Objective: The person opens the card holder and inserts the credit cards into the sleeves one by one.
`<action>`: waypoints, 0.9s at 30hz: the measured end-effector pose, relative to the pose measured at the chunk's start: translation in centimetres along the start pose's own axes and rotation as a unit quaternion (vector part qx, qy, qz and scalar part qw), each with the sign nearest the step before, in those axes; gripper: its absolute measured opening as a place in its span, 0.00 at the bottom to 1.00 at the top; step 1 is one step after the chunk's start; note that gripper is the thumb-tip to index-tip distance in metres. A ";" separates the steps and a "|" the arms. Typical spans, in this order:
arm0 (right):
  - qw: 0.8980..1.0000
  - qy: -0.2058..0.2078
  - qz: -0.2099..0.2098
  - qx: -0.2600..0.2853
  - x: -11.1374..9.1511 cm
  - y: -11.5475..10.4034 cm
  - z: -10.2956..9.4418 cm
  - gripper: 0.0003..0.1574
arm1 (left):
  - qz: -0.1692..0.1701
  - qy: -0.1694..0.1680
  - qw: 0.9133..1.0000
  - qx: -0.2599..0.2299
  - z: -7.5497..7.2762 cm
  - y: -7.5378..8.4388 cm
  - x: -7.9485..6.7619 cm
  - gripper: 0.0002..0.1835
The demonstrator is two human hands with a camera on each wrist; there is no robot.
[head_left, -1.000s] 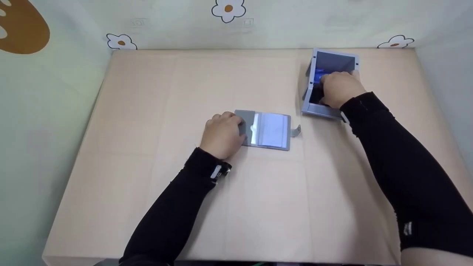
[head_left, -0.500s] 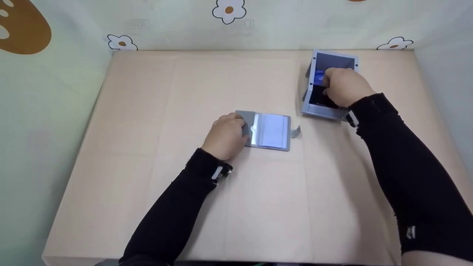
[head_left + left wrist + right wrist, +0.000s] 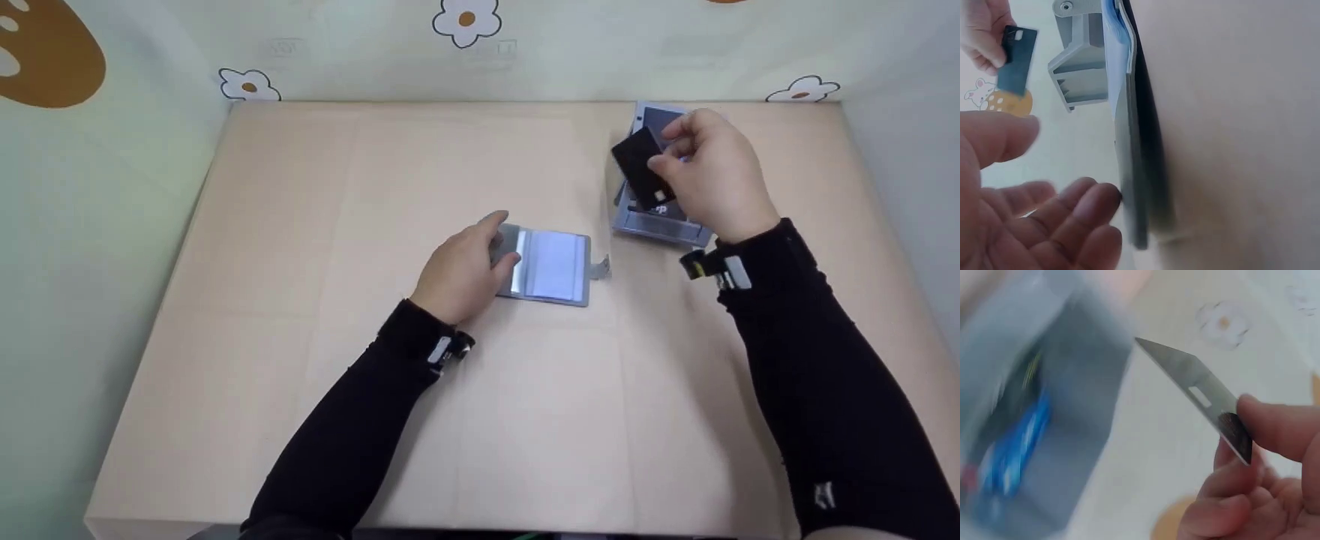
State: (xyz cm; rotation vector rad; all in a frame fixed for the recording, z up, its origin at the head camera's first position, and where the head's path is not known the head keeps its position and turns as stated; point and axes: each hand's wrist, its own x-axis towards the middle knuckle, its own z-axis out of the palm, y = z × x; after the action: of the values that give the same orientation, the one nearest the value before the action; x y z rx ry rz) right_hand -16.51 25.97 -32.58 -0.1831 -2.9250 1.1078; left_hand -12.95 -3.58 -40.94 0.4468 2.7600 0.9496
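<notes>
My right hand (image 3: 720, 180) pinches a black card (image 3: 636, 166) by its edge between thumb and fingers, held up over the grey box (image 3: 656, 223). A small pale rectangle shows on the card (image 3: 1201, 396) in the right wrist view. On the table, a grey card holder (image 3: 555, 264) lies spread open with clear plastic sleeves and a snap strap (image 3: 601, 266) toward the right. My left hand (image 3: 459, 271) is at its left cover, thumb and fingers apart. In the left wrist view the fingertips (image 3: 1098, 205) are right by the cover's edge.
Inside the box lies a blue shiny item (image 3: 1019, 447), blurred in the right wrist view, with dark things beside it. A peach cloth covers the table (image 3: 390, 420). Pale walls with printed flowers (image 3: 466, 21) enclose the back and sides.
My right hand has risen out of the grey box with the black card. My left hand's fingers have lifted and spread at the holder's cover. Holder and box have stayed in place.
</notes>
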 end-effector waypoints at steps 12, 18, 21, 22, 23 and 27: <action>0.960 -0.130 -0.009 0.247 -2.3 -2.0 7.0 0.10 | 0.029 0.032 0.983 -0.179 0.0 0.1 0.1 0.40; 0.951 -0.185 -0.008 0.248 -2.5 -2.4 8.8 0.10 | 0.025 0.041 0.976 -0.214 0.2 0.3 0.0 0.39; 0.957 -0.188 -0.014 0.220 -2.6 -2.4 9.2 0.12 | 0.014 0.039 0.975 -0.217 0.1 0.3 -0.1 0.38; 0.963 -0.182 -0.021 0.200 -2.7 -2.4 9.2 0.14 | 0.010 0.038 0.976 -0.213 0.0 0.3 -0.1 0.38; 0.968 -0.173 -0.029 0.177 -2.8 -2.3 9.2 0.16 | 0.007 0.037 0.977 -0.208 0.0 0.3 -0.1 0.38; 0.987 -0.122 -0.084 0.059 -3.2 -1.5 8.8 0.26 | -0.002 0.034 0.982 -0.187 -0.2 0.2 0.0 0.38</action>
State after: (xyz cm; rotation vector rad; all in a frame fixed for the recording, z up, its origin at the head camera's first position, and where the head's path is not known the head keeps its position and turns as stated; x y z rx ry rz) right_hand -13.89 18.69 -38.06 0.2118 -2.9936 1.3586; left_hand -12.95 -3.49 -40.65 0.3492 2.5484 1.4680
